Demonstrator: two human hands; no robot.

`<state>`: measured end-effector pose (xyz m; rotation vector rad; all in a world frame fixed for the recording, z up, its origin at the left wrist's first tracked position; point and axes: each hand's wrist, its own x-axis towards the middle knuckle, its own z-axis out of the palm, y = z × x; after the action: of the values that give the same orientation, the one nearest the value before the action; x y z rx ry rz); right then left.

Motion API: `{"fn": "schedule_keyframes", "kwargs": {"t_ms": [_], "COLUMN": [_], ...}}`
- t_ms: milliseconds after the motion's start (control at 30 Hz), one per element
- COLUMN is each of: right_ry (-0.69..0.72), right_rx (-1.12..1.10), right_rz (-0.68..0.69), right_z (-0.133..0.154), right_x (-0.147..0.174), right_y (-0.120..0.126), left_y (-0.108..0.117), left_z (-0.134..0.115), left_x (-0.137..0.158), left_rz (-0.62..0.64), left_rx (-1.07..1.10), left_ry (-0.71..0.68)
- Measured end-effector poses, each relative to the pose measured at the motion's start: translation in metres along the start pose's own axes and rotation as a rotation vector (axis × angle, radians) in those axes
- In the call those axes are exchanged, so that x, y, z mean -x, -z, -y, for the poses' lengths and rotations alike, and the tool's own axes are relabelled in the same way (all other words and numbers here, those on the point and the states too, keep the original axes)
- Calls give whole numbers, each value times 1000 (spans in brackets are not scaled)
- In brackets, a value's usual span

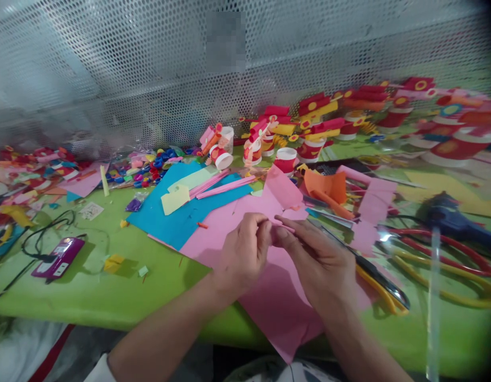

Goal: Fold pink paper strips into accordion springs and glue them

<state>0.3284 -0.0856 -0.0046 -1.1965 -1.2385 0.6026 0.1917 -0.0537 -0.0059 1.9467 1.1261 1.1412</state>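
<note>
Both hands meet over the pink paper sheet [277, 302] in the middle of the table. My left hand [247, 249] is closed, thumb against fingers, on one end of a small pink paper strip [283, 225]. From the other side my right hand [320, 260] pinches the same strip. Most of the strip is hidden by the fingers, so its full shape does not show. A blue sheet [149, 212] lies beyond my left hand, bearing several thin pink paper sticks [225, 187] and a pale yellow paper piece [175, 200].
To the right lie a black-and-yellow cutter [382, 286], large scissors [444, 265] and a blue glue gun [452, 217] with a clear stick. Red paper-cup models [311, 148] line the back by a perforated metal panel [149, 63]. A purple power strip [60, 258] sits left.
</note>
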Motion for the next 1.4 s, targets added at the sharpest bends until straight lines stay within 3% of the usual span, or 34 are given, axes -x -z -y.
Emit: {"fn": "schedule_keyframes", "kwargs": {"t_ms": [267,733,1200,1400], "right_ry": [-68,-164,-153,-109], "right_rx": [-102,-141,-89,-80], "right_rz": [7,2,6,11], "right_z": [0,-4,-3,-3], "right_x": [-2,-4,-6,-5], "right_y": [0,4,6,5], "left_y": [1,0,-4,3], "left_z": [-3,-3,-6,-12], "left_x": [1,0,2,-1], "left_rz": [20,73,101,77], "left_rx": [73,103,253,234], "left_ry": [112,153,220,152]}}
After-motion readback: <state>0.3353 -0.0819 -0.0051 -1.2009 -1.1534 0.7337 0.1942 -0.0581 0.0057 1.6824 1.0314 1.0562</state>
